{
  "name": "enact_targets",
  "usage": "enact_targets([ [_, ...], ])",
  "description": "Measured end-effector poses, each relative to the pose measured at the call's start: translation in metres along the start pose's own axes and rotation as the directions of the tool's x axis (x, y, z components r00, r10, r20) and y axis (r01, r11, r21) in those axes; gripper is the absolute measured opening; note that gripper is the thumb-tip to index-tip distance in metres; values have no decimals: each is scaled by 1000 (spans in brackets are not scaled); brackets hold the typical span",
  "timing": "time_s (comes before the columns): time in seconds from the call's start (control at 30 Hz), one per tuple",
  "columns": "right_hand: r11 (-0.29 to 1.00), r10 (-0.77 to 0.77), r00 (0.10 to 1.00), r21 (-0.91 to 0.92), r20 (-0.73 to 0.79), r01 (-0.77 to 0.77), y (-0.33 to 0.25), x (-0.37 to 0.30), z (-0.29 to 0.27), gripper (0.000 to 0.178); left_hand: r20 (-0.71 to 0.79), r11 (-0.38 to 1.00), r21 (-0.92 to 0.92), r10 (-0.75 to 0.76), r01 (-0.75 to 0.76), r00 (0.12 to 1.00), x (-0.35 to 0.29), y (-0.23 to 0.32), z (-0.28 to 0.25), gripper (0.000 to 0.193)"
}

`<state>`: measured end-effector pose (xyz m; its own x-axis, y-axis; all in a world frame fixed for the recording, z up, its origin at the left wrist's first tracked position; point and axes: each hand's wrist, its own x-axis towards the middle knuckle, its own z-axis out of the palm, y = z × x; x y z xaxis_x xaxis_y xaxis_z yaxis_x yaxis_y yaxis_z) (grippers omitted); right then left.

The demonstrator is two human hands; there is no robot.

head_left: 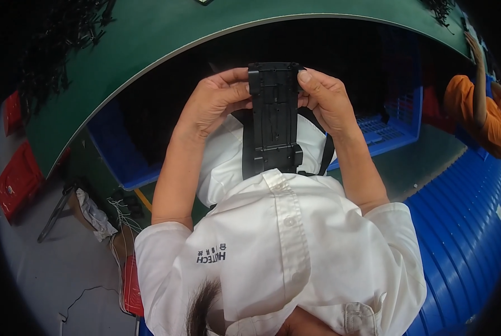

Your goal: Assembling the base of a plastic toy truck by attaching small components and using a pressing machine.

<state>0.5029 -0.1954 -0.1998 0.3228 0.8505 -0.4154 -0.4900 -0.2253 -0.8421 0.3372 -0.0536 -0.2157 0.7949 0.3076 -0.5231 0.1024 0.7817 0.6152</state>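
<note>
A long black moulded plastic part [276, 115], ribbed and with raised clips along its edges, is held up in front of my body. My left hand [222, 96] pinches its far left edge between thumb and fingers. At the far right corner, my right hand [324, 95] closes on it, the thumb lying on the edge near the top. The part's near end reaches down to the front of my white shirt. Fingertips of both hands are partly hidden behind the part.
A green table [166, 22] curves across the far side, with a heap of small black parts [65, 50] at its left. Blue crates [404, 120] stand beneath it. Red bins [19, 179] are at left, a blue ribbed surface [463, 224] at right. Another person's orange sleeve [460, 95] shows far right.
</note>
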Motion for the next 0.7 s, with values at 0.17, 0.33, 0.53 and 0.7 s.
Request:
enact_targets([
  [0.17, 1000, 2, 1000, 12, 0, -2, 2, 1, -1, 31, 33, 996, -59, 67, -65, 997, 3, -8, 2, 32],
  [0.33, 1000, 17, 1000, -16, -7, -17, -1, 0, -2, 33, 68, 986, -116, 129, -121, 989, 4, -16, 5, 32],
  [0.53, 1000, 24, 1000, -20, -8, -24, -2, 0, -1, 33, 73, 977, -194, 100, -84, 992, 2, -16, 9, 32],
  [0.7, 999, 7, 1000, -37, -12, -8, -4, -1, 0, 28, 111, 947, -320, 51, -13, 993, 1, -16, 11, 31],
])
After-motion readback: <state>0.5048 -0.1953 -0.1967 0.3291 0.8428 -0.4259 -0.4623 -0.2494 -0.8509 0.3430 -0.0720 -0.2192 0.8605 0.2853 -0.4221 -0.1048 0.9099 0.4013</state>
